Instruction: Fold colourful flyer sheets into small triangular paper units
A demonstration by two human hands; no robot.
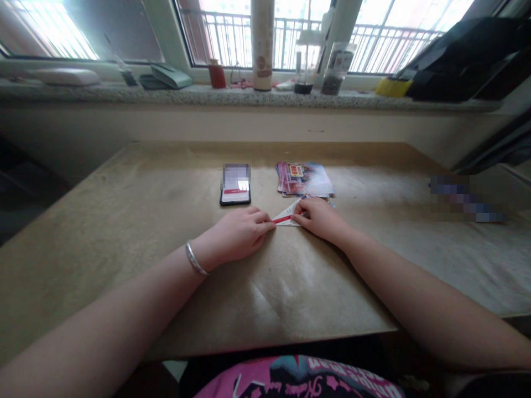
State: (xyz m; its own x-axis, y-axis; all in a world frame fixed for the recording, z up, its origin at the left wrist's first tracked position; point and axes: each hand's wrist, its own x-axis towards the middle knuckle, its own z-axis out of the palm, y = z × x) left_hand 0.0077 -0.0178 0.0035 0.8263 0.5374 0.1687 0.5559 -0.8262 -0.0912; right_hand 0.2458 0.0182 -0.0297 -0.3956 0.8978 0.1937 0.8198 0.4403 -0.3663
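A small folded paper (pixel 287 215), white with a red edge, lies on the brown paper-covered table (pixel 124 232). My left hand (pixel 238 233), with a silver bracelet on the wrist, has its fingers curled and pressed on the paper's left corner. My right hand (pixel 321 216) pinches the paper's right side, fingers closed on it. A stack of colourful leaflets (pixel 305 178) lies just behind my right hand. A black phone (pixel 235 185) with a lit screen lies behind my left hand.
A stone windowsill (pixel 232 97) behind the table carries a tall cylinder (pixel 262 44), a red cup (pixel 217 74), jars, a yellow item (pixel 392 87) and a black bag (pixel 464 58). A blurred object (pixel 467 199) lies at the table's right.
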